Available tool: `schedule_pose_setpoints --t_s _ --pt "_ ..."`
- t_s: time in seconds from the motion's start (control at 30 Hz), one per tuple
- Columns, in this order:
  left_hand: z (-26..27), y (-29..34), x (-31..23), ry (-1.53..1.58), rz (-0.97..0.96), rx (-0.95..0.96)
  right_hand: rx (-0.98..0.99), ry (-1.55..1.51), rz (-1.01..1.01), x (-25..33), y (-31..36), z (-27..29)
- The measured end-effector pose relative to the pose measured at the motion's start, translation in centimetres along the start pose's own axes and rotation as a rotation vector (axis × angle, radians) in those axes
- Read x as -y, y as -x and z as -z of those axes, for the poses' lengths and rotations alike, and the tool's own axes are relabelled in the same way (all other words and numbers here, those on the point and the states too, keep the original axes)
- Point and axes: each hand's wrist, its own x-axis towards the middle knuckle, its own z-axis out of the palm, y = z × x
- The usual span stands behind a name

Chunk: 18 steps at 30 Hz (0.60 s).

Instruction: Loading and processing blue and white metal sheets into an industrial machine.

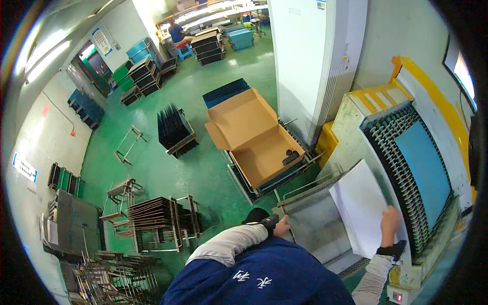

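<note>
My left hand (pixel 281 227) is at the near left corner of a metal rack (pixel 310 223), its fingers curled on the frame edge. A dark strap or device sits on that wrist. Across the right part of the rack leans a large white sheet (pixel 357 211). My right hand (pixel 390 223) pinches the sheet's right edge with bent fingers; a black band circles the wrist. Just beyond that hand, a roller conveyor (pixel 401 147) carries a flat blue panel (pixel 422 165). The undersides of both hands are hidden.
An open cardboard box (pixel 244 119) with a small black item (pixel 290 157) rests on a rack ahead. Dark panels stand in a rack (pixel 175 129) on the green floor. Metal racks (pixel 157 218) are at left, a white cabinet (pixel 300 61) ahead. A seated person (pixel 178 33) is far off.
</note>
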Motion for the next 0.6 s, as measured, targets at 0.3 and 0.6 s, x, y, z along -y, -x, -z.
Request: schedule_pose_setpoints --t_s 0.3,0.6 --pt "4.2 3.2 -3.7 0.197 0.072 0.046 -0.203 -0.628 -0.106 -4.0 2.7 15.7" --pt "8.5 4.5 -5.9 -0.501 -0.109 0.247 -1.094 -1.481 -0.256 -2.4 7.4 21.9"
